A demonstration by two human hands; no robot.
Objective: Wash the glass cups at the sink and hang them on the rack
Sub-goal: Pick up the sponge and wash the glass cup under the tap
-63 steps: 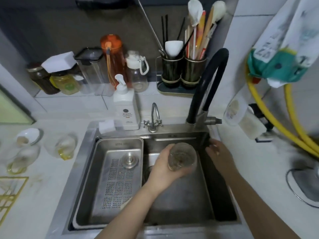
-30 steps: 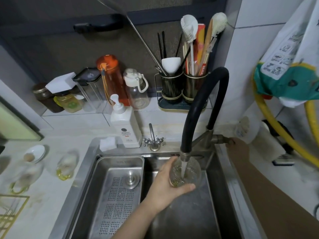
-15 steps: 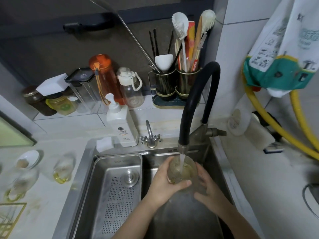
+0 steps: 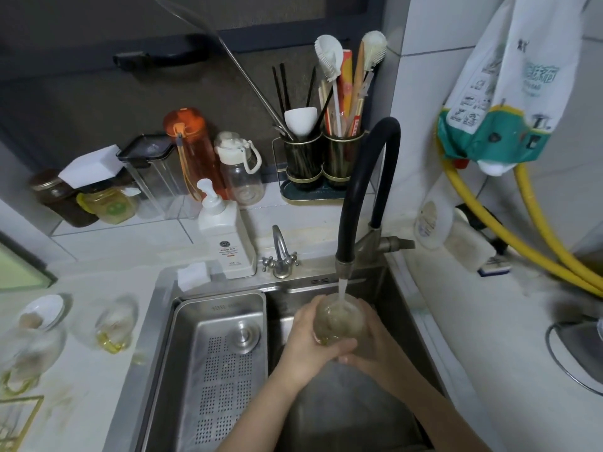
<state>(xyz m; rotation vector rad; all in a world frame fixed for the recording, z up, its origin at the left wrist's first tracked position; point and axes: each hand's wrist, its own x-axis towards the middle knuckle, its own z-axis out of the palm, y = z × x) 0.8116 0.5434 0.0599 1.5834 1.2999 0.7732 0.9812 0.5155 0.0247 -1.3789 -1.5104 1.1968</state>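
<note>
A clear glass cup (image 4: 339,324) is held over the right sink basin (image 4: 352,415) under water running from the black faucet (image 4: 355,197). My left hand (image 4: 306,347) grips the cup from the left, thumb below it. My right hand (image 4: 375,347) wraps around it from the right. Two more glass cups with yellow handles lie on the left counter, one nearer the sink (image 4: 112,324) and one at the frame's left edge (image 4: 26,357). The gold wire rack (image 4: 16,419) shows at the bottom left corner.
A perforated steel tray (image 4: 218,370) fills the left basin. A soap pump bottle (image 4: 225,236), a small tap (image 4: 280,256) and a white sponge (image 4: 194,275) stand behind the sink. Bottles, jars and utensil holders (image 4: 323,158) line the back ledge. Yellow hoses (image 4: 522,236) hang on the right.
The faucet was turned on and the cup moved under the stream. My right hand left the faucet lever and now clasps the cup together with my left hand.
</note>
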